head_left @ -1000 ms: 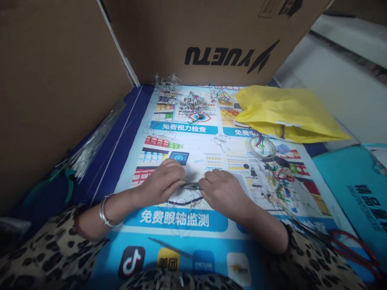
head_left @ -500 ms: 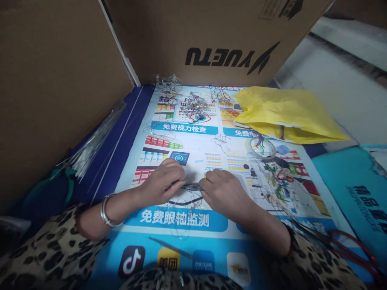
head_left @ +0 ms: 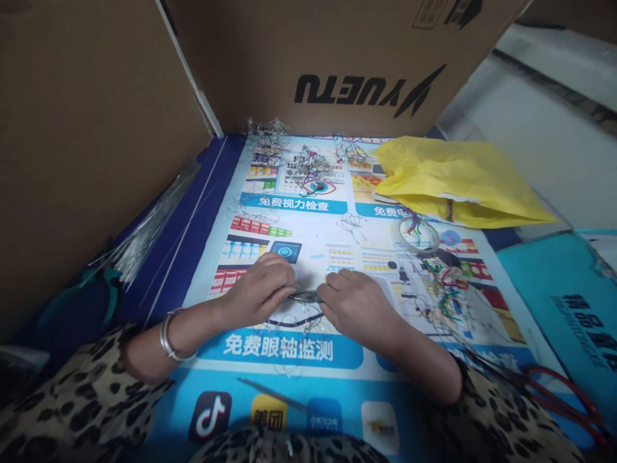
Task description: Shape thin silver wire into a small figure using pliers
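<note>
Near the middle of the printed sheet, my left hand (head_left: 265,288) and my right hand (head_left: 354,305) face each other, fingers pinched. Between them runs a short bundle of thin dark wire (head_left: 307,296), its ends hidden in my fingers. Below it, fine wire loops (head_left: 289,347) with tiny beads spread over the print; whether they join the bundle I cannot tell. A silver bangle (head_left: 166,335) circles my left wrist.
Wire tangles (head_left: 311,166) lie at the back. To the right are a tape roll (head_left: 436,239), coloured wires (head_left: 450,302), a yellow bag (head_left: 457,173) and red-handled scissors (head_left: 562,392). Left are straight wires (head_left: 144,241) and teal-handled pliers (head_left: 113,289). Cardboard (head_left: 270,77) walls the back.
Both hands stay almost in place, still pinching. The thin wire loops below them have shifted slightly.
</note>
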The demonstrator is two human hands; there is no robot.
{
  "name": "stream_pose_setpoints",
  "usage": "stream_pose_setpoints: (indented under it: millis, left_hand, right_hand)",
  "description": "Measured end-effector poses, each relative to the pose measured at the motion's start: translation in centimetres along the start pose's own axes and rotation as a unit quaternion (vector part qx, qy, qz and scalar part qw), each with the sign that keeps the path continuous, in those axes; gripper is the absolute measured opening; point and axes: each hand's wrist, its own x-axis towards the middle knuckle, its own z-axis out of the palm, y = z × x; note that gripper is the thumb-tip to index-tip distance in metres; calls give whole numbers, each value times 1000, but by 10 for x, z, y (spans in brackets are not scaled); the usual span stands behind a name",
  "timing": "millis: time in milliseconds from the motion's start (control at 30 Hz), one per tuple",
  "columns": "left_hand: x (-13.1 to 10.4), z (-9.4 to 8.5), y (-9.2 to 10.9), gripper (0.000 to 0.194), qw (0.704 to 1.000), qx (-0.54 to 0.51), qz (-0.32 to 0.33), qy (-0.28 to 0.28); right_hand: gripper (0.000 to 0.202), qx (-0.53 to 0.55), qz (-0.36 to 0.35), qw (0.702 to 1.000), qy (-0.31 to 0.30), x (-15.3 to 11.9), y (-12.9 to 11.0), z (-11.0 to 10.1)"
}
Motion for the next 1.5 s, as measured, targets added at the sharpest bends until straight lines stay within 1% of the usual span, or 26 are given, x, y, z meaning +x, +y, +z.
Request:
stream_pose_setpoints:
  millis: [433,800,1067,1233,1367,1500]
  left_hand:
    - [-1,1,-2,6,1000,5,19,-2]
    - [-2,0,0,6,1000,5,11,-17]
    - [-3,-1,-2,6,999,-4,4,-37]
    - [-1,-2,1,6,998,-21,5,-55]
    - [1,-3,2,7,998,-31,10,-55]
    - [2,-3,1,8,998,-28,20,-48]
  right_hand:
    - [13,-4,-10,1000,1,0,1,1]
    - [11,-19,-22,1000,-2,1,1,2]
    - [12,-15,-30,999,10,0,3,1]
    - [15,-14,-35,999,23,0,3,2]
    - [17,-24,-35,998,39,2,3,4]
    - [15,-32,-30,998,47,2,2,3]
